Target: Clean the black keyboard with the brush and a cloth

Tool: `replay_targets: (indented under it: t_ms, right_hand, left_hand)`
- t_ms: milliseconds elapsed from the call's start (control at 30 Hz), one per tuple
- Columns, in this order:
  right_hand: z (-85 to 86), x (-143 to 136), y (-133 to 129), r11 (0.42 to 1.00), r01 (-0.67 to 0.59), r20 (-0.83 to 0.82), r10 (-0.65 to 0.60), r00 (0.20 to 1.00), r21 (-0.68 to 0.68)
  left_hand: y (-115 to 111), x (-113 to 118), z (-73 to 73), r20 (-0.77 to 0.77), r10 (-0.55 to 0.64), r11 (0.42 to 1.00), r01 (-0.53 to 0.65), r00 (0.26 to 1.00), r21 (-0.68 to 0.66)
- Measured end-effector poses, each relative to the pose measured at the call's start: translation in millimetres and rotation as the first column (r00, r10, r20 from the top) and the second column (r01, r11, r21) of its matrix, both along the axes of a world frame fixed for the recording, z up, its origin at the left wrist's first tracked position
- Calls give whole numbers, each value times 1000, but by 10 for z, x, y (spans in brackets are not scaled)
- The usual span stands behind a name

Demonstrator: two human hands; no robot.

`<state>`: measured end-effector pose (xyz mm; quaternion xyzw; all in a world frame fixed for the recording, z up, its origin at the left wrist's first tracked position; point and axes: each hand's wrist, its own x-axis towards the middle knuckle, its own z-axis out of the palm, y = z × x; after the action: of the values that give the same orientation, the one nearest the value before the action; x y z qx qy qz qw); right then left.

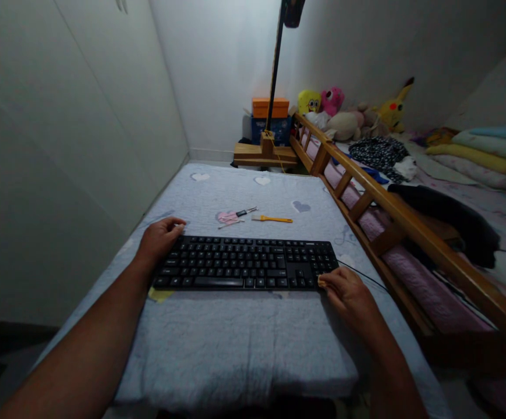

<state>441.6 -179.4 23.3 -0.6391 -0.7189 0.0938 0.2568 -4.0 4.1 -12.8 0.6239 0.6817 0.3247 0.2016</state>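
A black full-size keyboard (pixel 230 262) lies flat across the bed-like surface, its keys facing up. At its upper left corner, my left hand (pixel 161 238) is closed with the fingers bent around the edge. My right hand (pixel 349 289) pinches a small tan piece (pixel 321 281) against the number pad's lower right keys; its material is too small to make out. Behind the keyboard lie a brush with a yellow handle (pixel 274 219), a small tool with a dark body (pixel 246 212) and a thin white cotton swab (pixel 232 223).
A light blue sheet with heart prints (pixel 226 343) covers the surface. Along the right runs a wooden bed rail (pixel 366 180), with the keyboard's cable (pixel 364 274) trailing towards it. A wooden stand (pixel 265 152) and an orange box (pixel 270 107) are at the back. A white cabinet (pixel 82 145) borders the left.
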Motion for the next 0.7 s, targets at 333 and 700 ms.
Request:
replay_targets:
  t_ms: [333,700]
  right_hand:
    - [-61,312,-24,995,102,3,-102,995,16]
    - [-42,452,-49,986,164,-12,-164,986,-35]
  left_hand:
    - [-15,-2,10,-16,7,1000,-7,1000,-2]
    - [-19,5,11,6,-1,1000,1,1000,1]
